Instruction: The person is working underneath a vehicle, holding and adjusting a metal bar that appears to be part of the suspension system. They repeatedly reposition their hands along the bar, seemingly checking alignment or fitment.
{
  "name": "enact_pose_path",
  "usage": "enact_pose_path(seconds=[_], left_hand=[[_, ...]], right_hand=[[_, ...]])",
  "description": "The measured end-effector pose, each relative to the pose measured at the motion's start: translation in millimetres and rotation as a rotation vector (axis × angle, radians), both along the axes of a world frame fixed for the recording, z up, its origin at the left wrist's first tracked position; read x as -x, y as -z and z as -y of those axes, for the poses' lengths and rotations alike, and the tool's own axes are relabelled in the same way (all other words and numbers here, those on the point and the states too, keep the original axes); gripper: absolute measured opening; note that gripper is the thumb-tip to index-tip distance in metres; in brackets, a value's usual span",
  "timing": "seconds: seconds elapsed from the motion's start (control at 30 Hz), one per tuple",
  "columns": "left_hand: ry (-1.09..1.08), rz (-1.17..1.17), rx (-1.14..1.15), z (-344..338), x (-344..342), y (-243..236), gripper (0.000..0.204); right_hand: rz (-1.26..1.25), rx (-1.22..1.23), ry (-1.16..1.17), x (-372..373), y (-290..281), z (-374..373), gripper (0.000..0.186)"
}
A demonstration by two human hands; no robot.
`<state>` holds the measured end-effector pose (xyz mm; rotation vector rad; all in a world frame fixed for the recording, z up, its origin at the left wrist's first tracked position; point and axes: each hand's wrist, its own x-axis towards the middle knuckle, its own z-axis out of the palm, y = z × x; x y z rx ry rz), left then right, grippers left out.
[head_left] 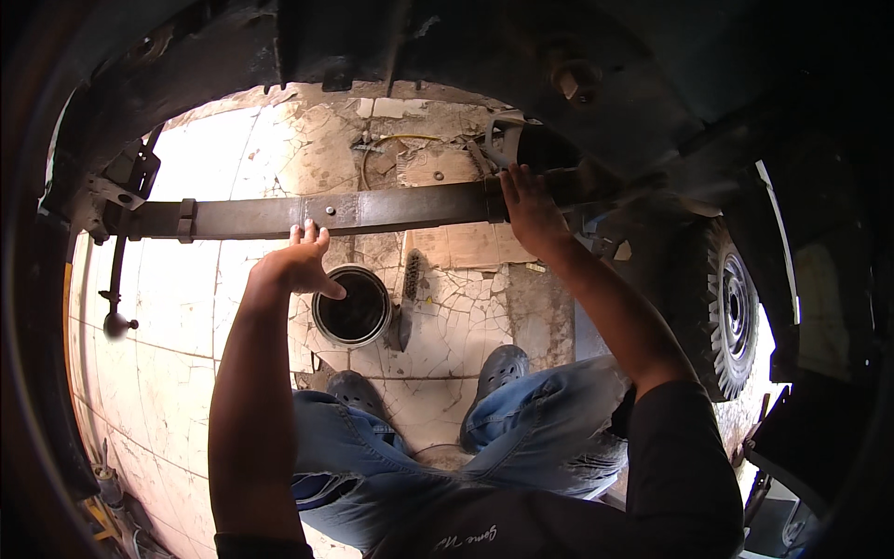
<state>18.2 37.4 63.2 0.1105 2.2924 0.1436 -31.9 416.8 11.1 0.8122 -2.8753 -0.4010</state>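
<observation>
A long, dark metal leaf spring (424,203) runs across the view in front of me, with a clamp band (186,221) near its left end and a small round bolt (330,211) near its middle. My left hand (296,265) has its fingers spread, with the tips at the spring's near edge and the thumb pointing over an open round can (352,307). Further right, my right hand (533,212) lies with stretched fingers against the spring near its right end. Neither hand is closed round anything. The can stands on the floor, dark inside.
A narrow wire brush (411,278) lies beside the can. A wheel with a knobbly tyre (717,307) stands at the right. Dark vehicle bodywork (447,47) arches overhead. A flat brown board (456,244) and a thin yellow hose (372,149) lie on the cracked tile floor.
</observation>
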Motion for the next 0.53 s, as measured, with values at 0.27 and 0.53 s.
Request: enact_pose_path(seconds=[0.27, 0.53], left_hand=[[-0.009, 0.028, -0.008, 0, 0, -6, 0.117], [-0.029, -0.025, -0.072, 13, -1, 9, 0.119]], right_hand=[[0.022, 0.015, 0.011, -3, -7, 9, 0.062], [0.046, -0.122, 0.067, -17, -6, 7, 0.063]])
